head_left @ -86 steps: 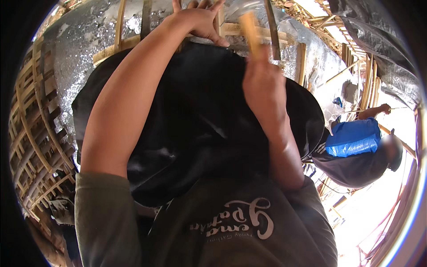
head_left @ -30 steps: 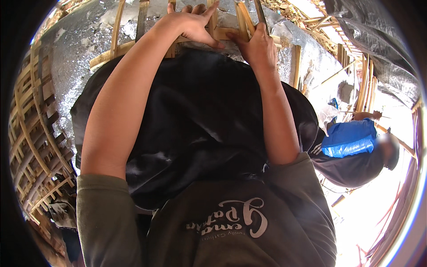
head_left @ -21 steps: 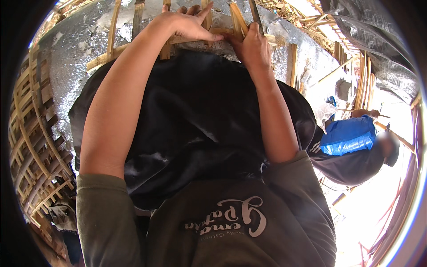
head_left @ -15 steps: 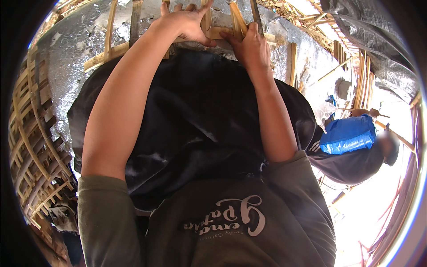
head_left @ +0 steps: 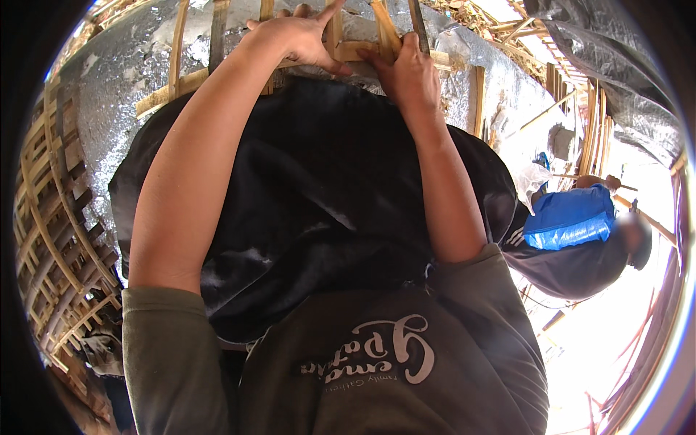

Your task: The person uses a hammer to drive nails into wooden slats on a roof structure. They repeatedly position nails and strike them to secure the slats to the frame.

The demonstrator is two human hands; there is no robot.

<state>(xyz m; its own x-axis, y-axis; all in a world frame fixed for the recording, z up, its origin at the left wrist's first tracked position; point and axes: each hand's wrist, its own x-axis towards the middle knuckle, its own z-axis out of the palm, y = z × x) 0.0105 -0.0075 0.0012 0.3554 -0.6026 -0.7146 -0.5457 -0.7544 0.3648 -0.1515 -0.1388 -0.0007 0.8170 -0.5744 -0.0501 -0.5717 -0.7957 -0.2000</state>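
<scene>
Bamboo strips form an open lattice near the top edge, with several uprights, such as one bamboo upright (head_left: 177,54), crossing a flat bamboo crosspiece (head_left: 161,98). Over the lattice's middle my left hand (head_left: 293,40) lies with fingers spread, its thumb reaching right along the crosspiece. To its right, my right hand (head_left: 413,81) is closed around a slanting light bamboo strip (head_left: 385,23), thumb on the near side. The strip's lower end is partly hidden by that hand. Black cloth (head_left: 326,181) covers my lap, just below both hands.
A worn silvery sheet (head_left: 109,94) lies under the lattice. Woven bamboo (head_left: 51,217) curves up at the left. At the right a person in dark clothing (head_left: 565,272) is beside a blue bundle (head_left: 569,217). A grey plastic sheet (head_left: 609,65) hangs at the upper right.
The fingers of my left hand have drawn slightly in toward me, while its thumb stays by the crosspiece. My right hand keeps its hold on the strip, nearly unmoved.
</scene>
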